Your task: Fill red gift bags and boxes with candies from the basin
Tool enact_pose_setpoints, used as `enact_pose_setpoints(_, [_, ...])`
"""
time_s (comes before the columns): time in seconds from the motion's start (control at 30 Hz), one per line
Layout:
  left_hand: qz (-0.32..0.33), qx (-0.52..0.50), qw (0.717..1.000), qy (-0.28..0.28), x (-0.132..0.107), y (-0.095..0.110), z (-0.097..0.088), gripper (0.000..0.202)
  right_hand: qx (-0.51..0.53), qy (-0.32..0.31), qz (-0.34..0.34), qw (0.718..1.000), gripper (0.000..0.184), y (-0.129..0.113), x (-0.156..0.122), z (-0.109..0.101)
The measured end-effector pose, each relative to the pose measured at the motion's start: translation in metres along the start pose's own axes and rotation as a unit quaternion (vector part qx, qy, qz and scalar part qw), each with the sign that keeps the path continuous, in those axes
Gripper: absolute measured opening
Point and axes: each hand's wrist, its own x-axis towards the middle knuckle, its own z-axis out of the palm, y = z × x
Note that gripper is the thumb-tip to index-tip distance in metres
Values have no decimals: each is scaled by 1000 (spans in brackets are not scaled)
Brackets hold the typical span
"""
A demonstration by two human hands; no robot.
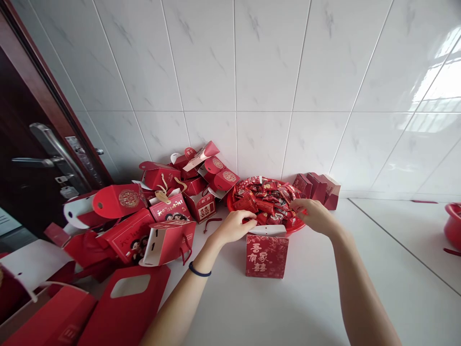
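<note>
A red paper gift box [267,257] with pale Chinese lettering stands on the white surface, its white inner flap raised at the back. Behind it is a red basin [230,204] heaped with red-wrapped candies [264,205]. My left hand [236,226] is at the basin's near left edge, beside the box's top, with its fingers curled in. My right hand [315,216] reaches over the basin's right side, thumb and fingers pinched together at the candies. Whatever lies between the fingertips of either hand is hidden or too small to name.
On the left lies a pile of red gift boxes [126,233], some with open flaps and cords. Several small dark-red boxes [317,188] stand right of the basin against the tiled wall [264,72]. Another red container [454,223] sits at the far right. A door handle [54,158] is at left.
</note>
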Motion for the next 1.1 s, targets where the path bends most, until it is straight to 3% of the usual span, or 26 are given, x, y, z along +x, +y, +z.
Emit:
enact_pose_setpoints(0.17, [-1,-8,1000,-2,1,-1,-1,32,-3,-20,0,1000,41,0,3,8])
enact_pose_setpoints(0.33, [4,-9,1000,-2,0,0,-3,30,9,-58,-23,998,24,-2,8,17])
enact_pose_setpoints(0.53, [-2,-4,1000,-12,0,0,-3,30,29,-49,-32,998,17,4,10,18])
enact_pose_setpoints(0.6, [-3,-5,1000,-12,0,0,-3,30,44,-25,-31,998,16,5,11,18])
enact_pose_setpoints(0.77, [-1,-4,1000,-11,0,-1,-2,30,156,105,-60,980,13,3,14,21])
enact_pose_setpoints(0.9, [-4,-8,1000,-7,0,-2,-1,29,222,131,-75,963,16,-7,14,25])
enact_pose_setpoints(1.0, [-14,-46,999,7,1,-1,-1,30,293,163,-84,938,23,-19,13,27])
enact_pose_setpoints(1.1, [-13,-122,991,58,1,5,0,32,371,199,-73,904,30,-34,11,32])
